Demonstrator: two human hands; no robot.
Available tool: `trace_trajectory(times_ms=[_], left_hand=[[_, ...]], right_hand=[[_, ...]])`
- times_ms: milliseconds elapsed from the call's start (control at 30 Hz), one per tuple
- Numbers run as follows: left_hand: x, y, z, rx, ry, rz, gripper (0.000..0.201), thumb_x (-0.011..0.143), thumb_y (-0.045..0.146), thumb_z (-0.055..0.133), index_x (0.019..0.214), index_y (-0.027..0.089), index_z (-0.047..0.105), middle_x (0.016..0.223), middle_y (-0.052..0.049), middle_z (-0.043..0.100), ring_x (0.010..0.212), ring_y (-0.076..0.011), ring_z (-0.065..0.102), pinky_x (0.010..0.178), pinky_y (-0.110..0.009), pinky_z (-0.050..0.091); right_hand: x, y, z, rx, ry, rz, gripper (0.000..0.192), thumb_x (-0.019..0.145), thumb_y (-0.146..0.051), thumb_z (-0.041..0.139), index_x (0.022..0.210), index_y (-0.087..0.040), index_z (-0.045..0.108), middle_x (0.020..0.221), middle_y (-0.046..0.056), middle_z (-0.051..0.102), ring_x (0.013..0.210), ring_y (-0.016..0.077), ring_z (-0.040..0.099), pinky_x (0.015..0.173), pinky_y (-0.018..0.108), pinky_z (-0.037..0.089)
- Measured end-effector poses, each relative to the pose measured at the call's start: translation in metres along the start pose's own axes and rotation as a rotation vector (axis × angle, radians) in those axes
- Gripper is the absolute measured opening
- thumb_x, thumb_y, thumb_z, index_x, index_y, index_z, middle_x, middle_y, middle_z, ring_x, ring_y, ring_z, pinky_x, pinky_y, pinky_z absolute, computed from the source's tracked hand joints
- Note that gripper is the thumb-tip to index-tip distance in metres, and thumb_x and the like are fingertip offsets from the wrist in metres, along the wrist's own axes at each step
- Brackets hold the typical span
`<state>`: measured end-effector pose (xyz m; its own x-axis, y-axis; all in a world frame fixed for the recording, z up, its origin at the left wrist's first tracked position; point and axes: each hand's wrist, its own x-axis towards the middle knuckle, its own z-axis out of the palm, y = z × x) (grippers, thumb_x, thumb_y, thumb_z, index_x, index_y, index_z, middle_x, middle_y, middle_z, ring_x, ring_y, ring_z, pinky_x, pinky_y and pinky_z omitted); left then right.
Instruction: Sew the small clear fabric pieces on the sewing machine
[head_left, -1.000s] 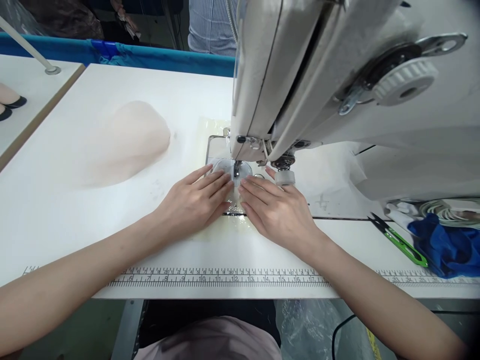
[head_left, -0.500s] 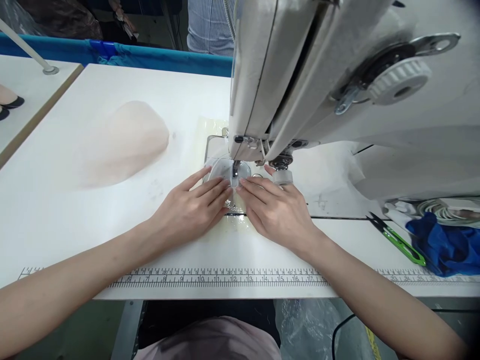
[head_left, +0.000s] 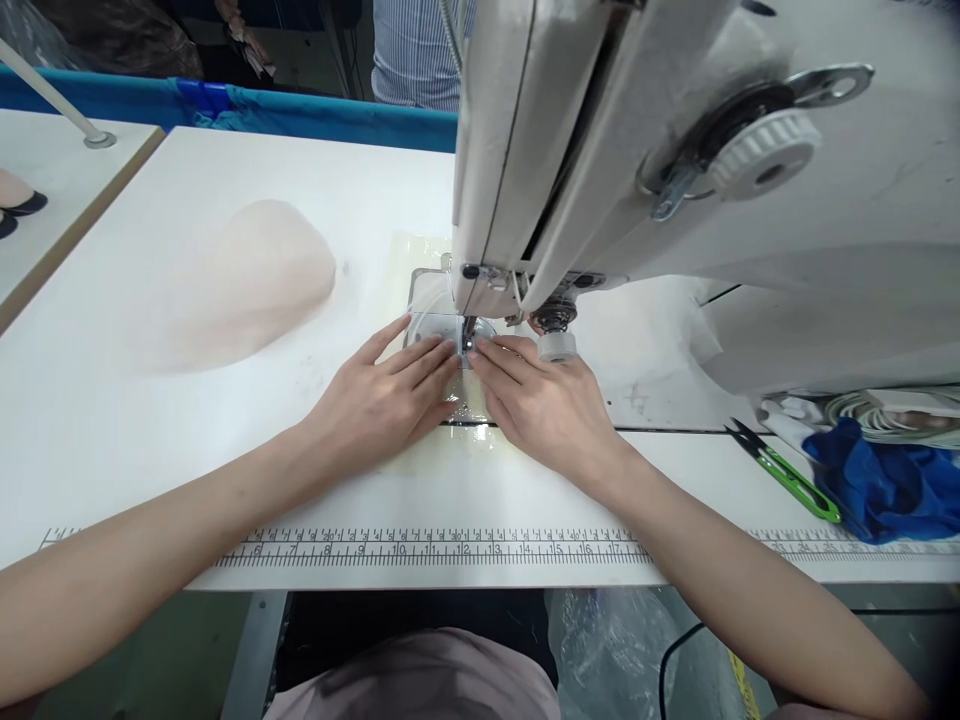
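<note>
Resting palm-down in the head view, your left hand and right hand lie flat, fingers straight, flanking the sewing machine's foot. See-through piece at frame centre, by your left fingertips. Green snips beside blue cloth, lower right.

The light is bright and rather even on the white table, seemingly from above, with only a soft shadow beside the left hand and small sharp glints on the tape and the bag. The floor and the far background are much dimmer. The ruler is readable in its middle but faint toward the right, the wide lens stretches the machine, and the lower right corner is dark.
</note>
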<state>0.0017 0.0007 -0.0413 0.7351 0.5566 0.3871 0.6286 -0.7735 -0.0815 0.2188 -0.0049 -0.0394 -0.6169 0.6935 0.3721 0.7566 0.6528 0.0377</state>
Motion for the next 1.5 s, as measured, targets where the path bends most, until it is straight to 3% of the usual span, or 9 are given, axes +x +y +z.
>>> trace_trajectory(times_ms=[233, 500, 667, 800, 933, 1133, 1233, 1367, 1500], left_hand=[[0.005, -0.007, 0.005, -0.097, -0.012, -0.062, 0.039, 0.099, 0.035, 0.051, 0.128, 0.011, 0.062, 0.127, -0.013, 0.066, 0.123, -0.0273, 0.061, 0.114, -0.053, 0.041], [0.006, -0.016, 0.012, -0.056, 0.018, -0.184, 0.03, 0.098, 0.014, 0.044, 0.119, 0.01, 0.065, 0.125, -0.012, 0.068, 0.115, -0.0257, 0.064, 0.089, -0.039, 0.058], [0.007, -0.022, -0.012, -0.185, -0.048, -0.243, 0.026, 0.099, 0.02, 0.04, 0.099, 0.015, 0.066, 0.109, -0.008, 0.074, 0.107, -0.0261, 0.066, 0.089, -0.043, 0.054], [0.005, -0.024, -0.036, -0.513, -0.209, -0.376, 0.024, 0.102, 0.029, 0.035, 0.105, 0.021, 0.057, 0.098, 0.0, 0.074, 0.08, -0.0167, 0.069, 0.066, -0.029, 0.054], [0.003, -0.027, -0.025, -0.211, -0.156, -0.213, 0.025, 0.095, 0.038, 0.053, 0.107, 0.017, 0.059, 0.105, -0.009, 0.069, 0.094, -0.0258, 0.065, 0.073, -0.035, 0.053], [0.002, -0.029, -0.001, -0.051, -0.068, -0.131, 0.025, 0.098, 0.016, 0.037, 0.102, 0.015, 0.062, 0.112, -0.012, 0.069, 0.099, -0.0248, 0.065, 0.079, -0.038, 0.054], [0.002, -0.03, -0.013, -0.244, -0.125, -0.157, 0.025, 0.101, 0.022, 0.037, 0.108, 0.017, 0.06, 0.123, -0.01, 0.067, 0.111, -0.0239, 0.064, 0.089, -0.039, 0.054], [0.003, -0.032, -0.047, -0.69, -0.363, -0.332, 0.024, 0.102, 0.035, 0.038, 0.097, 0.023, 0.058, 0.086, 0.001, 0.074, 0.072, -0.0152, 0.069, 0.061, -0.025, 0.052], [0.005, -0.035, -0.067, -1.09, -0.458, -0.277, 0.022, 0.1, 0.035, 0.046, 0.088, 0.023, 0.06, 0.079, 0.002, 0.074, 0.078, -0.0135, 0.07, 0.074, -0.024, 0.054]], right_hand=[[-0.001, 0.003, -0.001, -0.028, 0.036, -0.021, 0.029, 0.097, -0.018, 0.047, 0.116, -0.015, 0.069, 0.115, 0.006, 0.073, 0.104, 0.0229, 0.067, 0.105, 0.048, 0.045], [-0.002, 0.002, -0.004, 0.045, 0.089, -0.023, 0.025, 0.096, -0.017, 0.05, 0.108, -0.02, 0.072, 0.109, 0.002, 0.076, 0.095, 0.0207, 0.07, 0.102, 0.045, 0.047], [-0.003, 0.003, -0.006, 0.181, 0.176, 0.032, 0.023, 0.095, -0.02, 0.053, 0.111, -0.019, 0.07, 0.106, 0.003, 0.076, 0.086, 0.0196, 0.071, 0.08, 0.036, 0.055], [0.0, -0.002, -0.008, 0.434, 0.068, 0.085, 0.04, 0.094, -0.03, 0.056, 0.133, -0.02, 0.057, 0.116, 0.008, 0.072, 0.101, 0.0238, 0.068, 0.08, 0.038, 0.056], [0.001, -0.003, -0.008, 0.474, 0.057, 0.11, 0.041, 0.093, -0.028, 0.055, 0.133, -0.02, 0.055, 0.115, 0.008, 0.072, 0.104, 0.023, 0.066, 0.087, 0.039, 0.054], [-0.002, 0.004, 0.0, 0.367, 0.156, 0.15, 0.033, 0.095, -0.027, 0.052, 0.125, -0.019, 0.064, 0.1, 0.006, 0.075, 0.076, 0.018, 0.066, 0.076, 0.035, 0.053], [-0.002, 0.004, -0.001, 0.393, 0.135, 0.148, 0.032, 0.094, -0.026, 0.054, 0.124, -0.02, 0.064, 0.102, 0.006, 0.075, 0.079, 0.0188, 0.067, 0.079, 0.037, 0.054], [0.001, 0.0, -0.012, 0.638, 0.0, 0.127, 0.05, 0.087, -0.031, 0.067, 0.135, -0.023, 0.054, 0.127, 0.009, 0.067, 0.111, 0.024, 0.065, 0.095, 0.045, 0.052], [0.006, -0.004, -0.026, 1.033, -0.224, 0.119, 0.07, 0.083, -0.029, 0.074, 0.144, -0.027, 0.041, 0.147, 0.01, 0.051, 0.13, 0.0221, 0.054, 0.104, 0.042, 0.05]])
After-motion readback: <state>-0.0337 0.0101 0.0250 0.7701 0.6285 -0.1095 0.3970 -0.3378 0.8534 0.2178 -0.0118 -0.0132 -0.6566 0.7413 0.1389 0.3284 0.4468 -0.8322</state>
